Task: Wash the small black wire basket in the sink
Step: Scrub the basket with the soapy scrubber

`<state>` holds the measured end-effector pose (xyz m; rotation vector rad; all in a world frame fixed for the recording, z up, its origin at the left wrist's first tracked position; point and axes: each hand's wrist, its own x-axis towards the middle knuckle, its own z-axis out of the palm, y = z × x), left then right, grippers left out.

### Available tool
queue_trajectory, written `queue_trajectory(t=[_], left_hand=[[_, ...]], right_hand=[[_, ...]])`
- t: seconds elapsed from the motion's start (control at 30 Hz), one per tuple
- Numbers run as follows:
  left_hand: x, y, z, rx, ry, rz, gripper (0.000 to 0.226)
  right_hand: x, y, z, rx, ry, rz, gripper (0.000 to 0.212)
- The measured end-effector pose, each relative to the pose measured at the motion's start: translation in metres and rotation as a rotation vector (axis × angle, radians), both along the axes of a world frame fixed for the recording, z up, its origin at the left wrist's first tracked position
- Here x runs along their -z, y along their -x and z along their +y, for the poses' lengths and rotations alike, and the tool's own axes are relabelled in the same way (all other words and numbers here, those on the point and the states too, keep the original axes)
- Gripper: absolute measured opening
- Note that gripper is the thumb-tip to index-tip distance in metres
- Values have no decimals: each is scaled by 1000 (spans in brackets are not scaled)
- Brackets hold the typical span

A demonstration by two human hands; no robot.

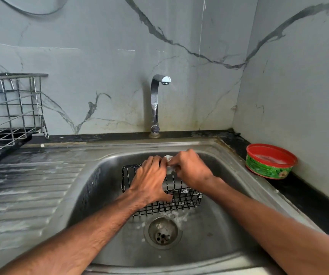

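Note:
A small black wire basket (181,202) lies in the steel sink (104,215), just behind the drain (162,233). My left hand (151,181) grips the basket across its top, fingers over the far rim and thumb on the near wires. My right hand (191,171) is at the basket's far right rim and holds a small soapy whitish scrubber (168,158) against the wires; most of the scrubber is hidden by the fingers. Foam sits on the basket's right end and around the drain.
A chrome tap (155,104) stands behind the sink, with no water running. A red and green tub of dish soap (269,161) sits on the dark counter at the right. A steel dish rack (10,112) stands at the left above the wet ribbed drainboard (26,193).

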<state>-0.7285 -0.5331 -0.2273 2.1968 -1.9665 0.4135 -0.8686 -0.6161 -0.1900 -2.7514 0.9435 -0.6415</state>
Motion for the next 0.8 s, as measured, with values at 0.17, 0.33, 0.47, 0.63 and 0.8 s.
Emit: queue_trajectory(t=[0.17,0.33,0.47,0.63,0.8], left_hand=[[-1,-2,1,-29,-32,8,129],[-2,-2,2,-37,-40,0,130],[-1,-2,2,-33,-25,-5,129],[-1,-3,2,-30,-6,-5,128],[-2,-4,4,-30,-10,0,128]], right_hand=[[-3,7,-9,56,-16,-24,32],[-9,38,-32,230,-50,-46,25],[-7,52,-43,338,-69,11,24],[-7,42,-40,291,-46,60,28],[-14,28,-20,237,36,132,31]])
